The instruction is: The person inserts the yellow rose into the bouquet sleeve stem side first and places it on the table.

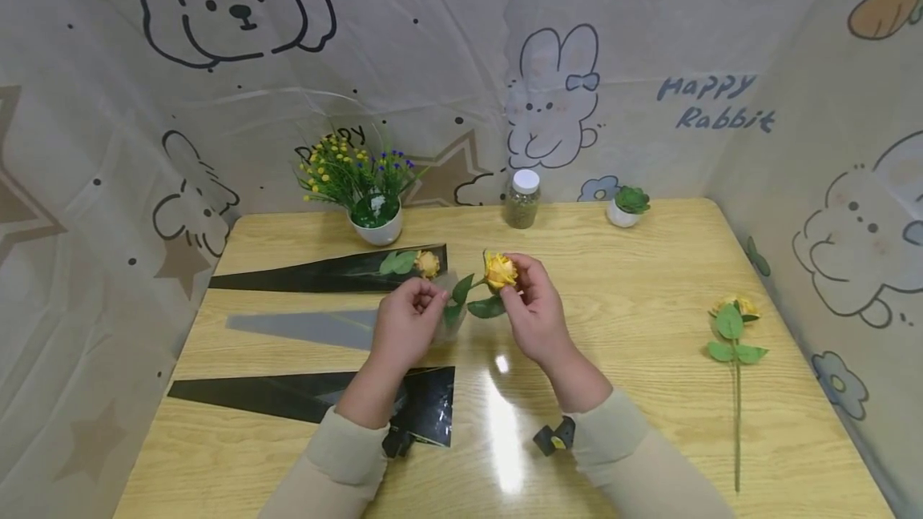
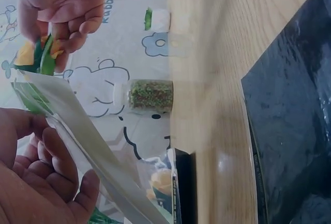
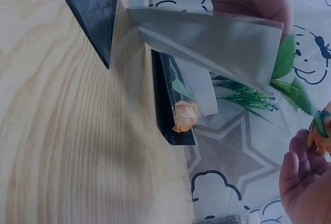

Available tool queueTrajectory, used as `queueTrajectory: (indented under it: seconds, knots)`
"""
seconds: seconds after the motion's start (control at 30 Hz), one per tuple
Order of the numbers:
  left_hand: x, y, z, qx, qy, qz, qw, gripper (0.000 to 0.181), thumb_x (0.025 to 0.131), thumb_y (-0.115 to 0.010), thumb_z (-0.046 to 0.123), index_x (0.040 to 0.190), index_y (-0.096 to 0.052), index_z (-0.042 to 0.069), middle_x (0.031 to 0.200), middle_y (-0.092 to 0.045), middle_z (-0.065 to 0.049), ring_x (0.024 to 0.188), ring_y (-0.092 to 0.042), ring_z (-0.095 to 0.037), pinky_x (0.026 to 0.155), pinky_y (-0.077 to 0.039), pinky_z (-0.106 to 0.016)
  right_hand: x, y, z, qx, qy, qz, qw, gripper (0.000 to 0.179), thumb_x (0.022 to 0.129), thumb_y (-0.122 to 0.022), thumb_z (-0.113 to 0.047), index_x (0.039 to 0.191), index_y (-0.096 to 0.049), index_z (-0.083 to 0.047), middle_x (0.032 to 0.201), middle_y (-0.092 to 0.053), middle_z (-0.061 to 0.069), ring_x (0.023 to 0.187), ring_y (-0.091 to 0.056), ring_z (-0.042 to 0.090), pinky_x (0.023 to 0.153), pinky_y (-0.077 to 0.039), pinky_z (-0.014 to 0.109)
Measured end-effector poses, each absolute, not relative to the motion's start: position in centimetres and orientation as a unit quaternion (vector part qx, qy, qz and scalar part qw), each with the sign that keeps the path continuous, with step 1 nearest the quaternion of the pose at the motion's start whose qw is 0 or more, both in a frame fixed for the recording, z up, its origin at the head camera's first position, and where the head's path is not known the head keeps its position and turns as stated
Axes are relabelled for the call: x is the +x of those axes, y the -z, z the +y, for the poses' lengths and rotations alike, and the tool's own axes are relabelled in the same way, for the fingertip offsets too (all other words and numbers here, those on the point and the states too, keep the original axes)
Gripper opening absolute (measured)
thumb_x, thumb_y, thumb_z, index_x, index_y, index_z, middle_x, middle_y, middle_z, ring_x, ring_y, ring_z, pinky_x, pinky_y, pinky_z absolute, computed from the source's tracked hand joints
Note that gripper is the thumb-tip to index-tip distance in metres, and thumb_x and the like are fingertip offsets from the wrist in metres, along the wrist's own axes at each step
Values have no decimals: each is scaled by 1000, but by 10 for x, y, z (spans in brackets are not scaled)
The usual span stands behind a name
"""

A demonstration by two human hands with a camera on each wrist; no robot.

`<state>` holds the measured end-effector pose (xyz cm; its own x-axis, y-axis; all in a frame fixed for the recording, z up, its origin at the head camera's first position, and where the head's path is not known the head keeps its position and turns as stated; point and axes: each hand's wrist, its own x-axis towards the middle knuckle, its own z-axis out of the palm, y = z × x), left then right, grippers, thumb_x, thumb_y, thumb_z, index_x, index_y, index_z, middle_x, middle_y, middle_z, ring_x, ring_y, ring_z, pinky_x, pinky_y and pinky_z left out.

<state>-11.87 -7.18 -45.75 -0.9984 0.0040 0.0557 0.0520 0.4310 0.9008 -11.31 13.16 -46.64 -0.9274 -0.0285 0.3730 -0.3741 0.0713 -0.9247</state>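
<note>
My right hand [image 1: 537, 315] holds a yellow rose [image 1: 500, 271] by its bloom, fingers behind and thumb in front. Green leaves on its stem stand at the mouth of a translucent grey flower sleeve [image 1: 303, 328]; a thin stem shows through the sleeve. With thumb and fingers, my left hand [image 1: 407, 323] pinches the sleeve near its wide end. In the right wrist view the sleeve [image 3: 207, 35] is lifted off the table, leaves poking out of its opening. Behind it lies a black sleeve [image 1: 303, 275] with a paler rose [image 1: 428, 264] inside.
Another black sleeve [image 1: 245, 395] lies nearest me, partly under my left forearm. A loose yellow rose [image 1: 736, 399] lies at the right. Along the back stand a potted flowering plant [image 1: 376, 227], a jar with a white lid [image 1: 522, 203] and a small potted succulent [image 1: 624, 213].
</note>
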Motion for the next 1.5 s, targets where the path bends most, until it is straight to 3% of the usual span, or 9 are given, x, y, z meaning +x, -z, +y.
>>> queueTrajectory:
  seconds: [0.17,0.5,0.73,0.97,1.23,1.5]
  knots:
    - [-119,458,-73,-27,541,-841,19,11,102,-73,15,97,-71,5,82,-63,-5,70,-54,-18,59,-46,-26,-112,465,130,118,-642,-745,134,37,95,-58,12,131,-59,4,113,-71,22,92,-62,17,75,-49,25]
    - [-118,455,-74,-41,527,-848,13,13,101,-74,16,94,-69,6,81,-62,-4,69,-54,-18,58,-45,-28,-108,469,126,111,-603,-776,149,27,93,-74,5,119,-68,3,99,-72,13,82,-62,19,68,-51,25]
    - [-117,453,-74,-42,510,-859,3,12,101,-74,17,95,-69,8,82,-63,-3,71,-56,-18,61,-47,-30,-107,471,127,85,-613,-764,184,25,92,-72,8,117,-68,5,95,-73,15,75,-60,20,65,-50,22]
    - [-114,449,-72,-42,501,-864,-17,12,101,-73,19,95,-69,9,82,-63,-2,71,-57,-18,62,-48,-31,-107,466,124,68,-624,-761,162,23,98,-72,2,119,-65,8,86,-69,15,69,-60,16,59,-51,20]
    - [-114,449,-72,-45,493,-868,-24,10,99,-74,16,93,-69,9,79,-63,-2,69,-56,-17,61,-47,-31,-111,462,127,-14,-651,-742,162,19,95,-72,5,112,-67,12,74,-64,10,60,-56,8,53,-46,17]
    - [-115,450,-70,-52,490,-870,-25,11,101,-73,16,94,-68,10,81,-62,-2,69,-55,-18,60,-47,-31,-102,461,124,23,-646,-747,156,21,92,-76,7,110,-67,8,78,-66,13,66,-60,11,58,-52,17]
